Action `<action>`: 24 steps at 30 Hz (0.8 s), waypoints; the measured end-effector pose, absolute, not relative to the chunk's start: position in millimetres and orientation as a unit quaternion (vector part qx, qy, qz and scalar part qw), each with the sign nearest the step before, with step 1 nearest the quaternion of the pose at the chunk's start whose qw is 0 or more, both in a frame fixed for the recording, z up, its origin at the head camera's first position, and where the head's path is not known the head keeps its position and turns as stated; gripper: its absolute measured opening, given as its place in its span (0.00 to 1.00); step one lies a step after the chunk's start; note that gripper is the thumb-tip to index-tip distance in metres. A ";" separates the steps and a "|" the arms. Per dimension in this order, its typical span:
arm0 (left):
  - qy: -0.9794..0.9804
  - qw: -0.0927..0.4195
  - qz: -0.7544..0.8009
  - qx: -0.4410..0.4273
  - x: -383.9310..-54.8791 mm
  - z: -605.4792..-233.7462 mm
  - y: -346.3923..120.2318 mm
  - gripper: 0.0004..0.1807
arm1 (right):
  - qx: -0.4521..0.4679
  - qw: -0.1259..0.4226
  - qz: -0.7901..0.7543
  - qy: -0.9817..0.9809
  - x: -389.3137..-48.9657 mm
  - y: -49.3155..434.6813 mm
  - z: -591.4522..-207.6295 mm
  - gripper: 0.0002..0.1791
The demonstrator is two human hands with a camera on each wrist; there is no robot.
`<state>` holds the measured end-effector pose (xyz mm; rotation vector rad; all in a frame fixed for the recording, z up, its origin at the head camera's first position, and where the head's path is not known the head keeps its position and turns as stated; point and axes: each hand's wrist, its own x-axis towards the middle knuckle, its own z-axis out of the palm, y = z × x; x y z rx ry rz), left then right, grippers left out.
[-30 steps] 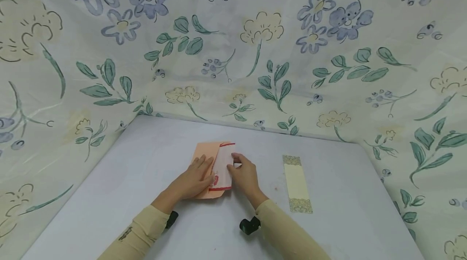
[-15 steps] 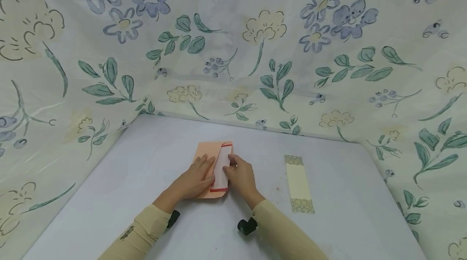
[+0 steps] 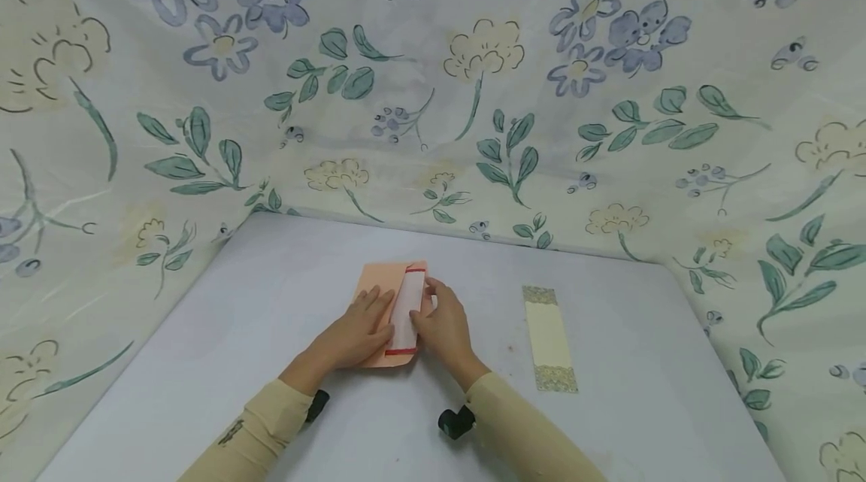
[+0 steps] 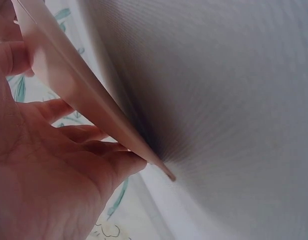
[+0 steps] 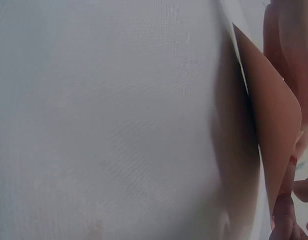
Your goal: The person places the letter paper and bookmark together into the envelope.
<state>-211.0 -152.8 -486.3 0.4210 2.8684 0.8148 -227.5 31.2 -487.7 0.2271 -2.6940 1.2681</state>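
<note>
One peach envelope (image 3: 380,277) lies under the outstretched left hand (image 3: 355,328); the right hand (image 3: 443,325) pinches white paper (image 3: 407,313) between both.

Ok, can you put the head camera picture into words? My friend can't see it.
A person's left hand lies flat on a peach envelope while the right hand holds a red-banded white paper by its right edge. A cream paper strip with speckled ends lies to the right on the white table, before a floral backdrop.
</note>
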 end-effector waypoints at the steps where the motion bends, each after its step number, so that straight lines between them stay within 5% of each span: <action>1: 0.951 0.065 0.269 0.139 -211.2 -486.3 -153.1 0.36 | 0.078 0.075 0.424 -0.899 -227.6 30.4 -487.5 0.34; 24: 0.948 0.074 0.279 0.135 -209.5 -483.7 -153.0 0.36 | 0.114 0.044 0.386 -0.914 -228.4 14.5 -487.5 0.32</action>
